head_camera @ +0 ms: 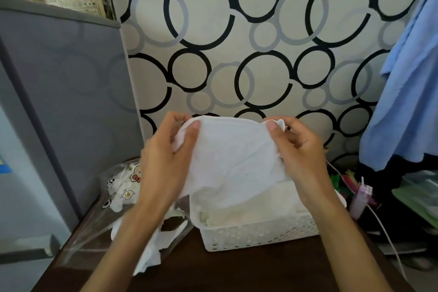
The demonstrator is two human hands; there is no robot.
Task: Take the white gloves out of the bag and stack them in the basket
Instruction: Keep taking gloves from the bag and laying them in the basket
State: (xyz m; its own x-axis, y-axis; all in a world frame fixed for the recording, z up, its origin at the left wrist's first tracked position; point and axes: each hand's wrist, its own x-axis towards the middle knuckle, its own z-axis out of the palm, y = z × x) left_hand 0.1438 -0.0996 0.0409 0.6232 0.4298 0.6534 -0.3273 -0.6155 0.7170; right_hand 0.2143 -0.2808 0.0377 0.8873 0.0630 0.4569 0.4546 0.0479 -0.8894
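Both hands hold one white glove spread above the basket on the dark desk — left hand and right hand each pinch an upper corner, fingers clamped on cloth. It looks light, limp and soft; the hemmed edge seems the best hold. The clear bag lies left — cartoon prints, no readable writing.

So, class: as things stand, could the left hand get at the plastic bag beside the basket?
Probably yes, once freed. The left hand now pinches the white cloth, but the bag lies open just below it, nothing between.
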